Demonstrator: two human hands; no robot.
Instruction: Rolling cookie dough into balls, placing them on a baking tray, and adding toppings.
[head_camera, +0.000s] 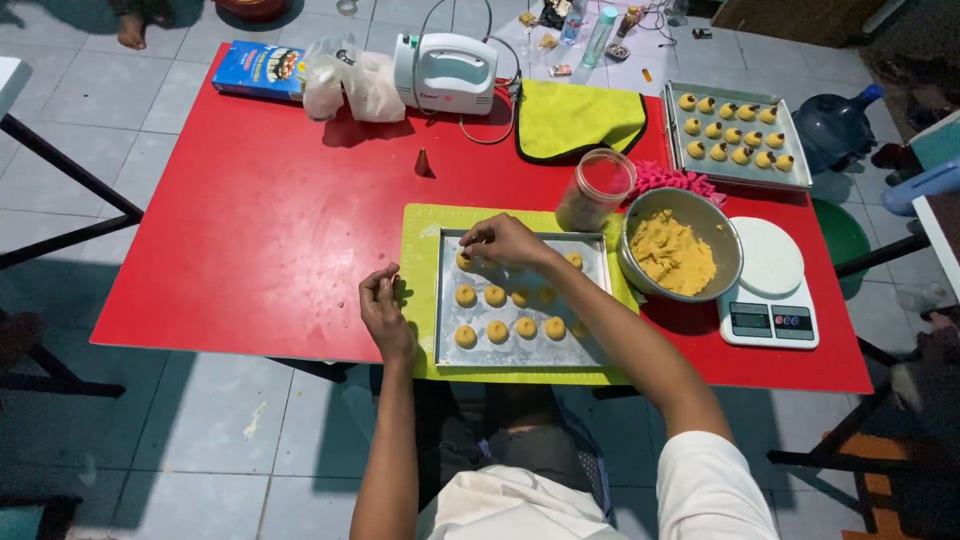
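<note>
Dough balls (497, 331) sat in rows on a flat metal tray (592, 345), and the tray lay on a yellow-green mat (420, 232) at the near edge of a red table (260, 230). The right hand (505, 241) was over the far left corner of the tray. Its fingers were pinched together on a small dough ball (465, 261) there, which looked like it touched the tray. The left hand (381, 305) rested just left of the tray on the mat, with the fingers curled in. I could not tell if it held a bit of dough or nothing.

Right of the tray stood a metal bowl (632, 268) with soft yellow dough (672, 256) inside. Just far of the tray was a clear jar (594, 189). A white kitchen scale (768, 285) sat to the right of the bowl. Farther off on the right was a second tray (740, 176), full of little balls with dark dots on top. A white hand mixer (445, 70), a plastic bag (350, 85), a blue box (258, 68) and a folded yellow cloth (575, 118) lay along the far side.

It looked like the step in hand was setting shaped balls onto the near tray. About half of it was bare. The next move would likely need a gentle let-go, so the soft ball kept its round shape, and then a reach right to the bowl for more dough.
</note>
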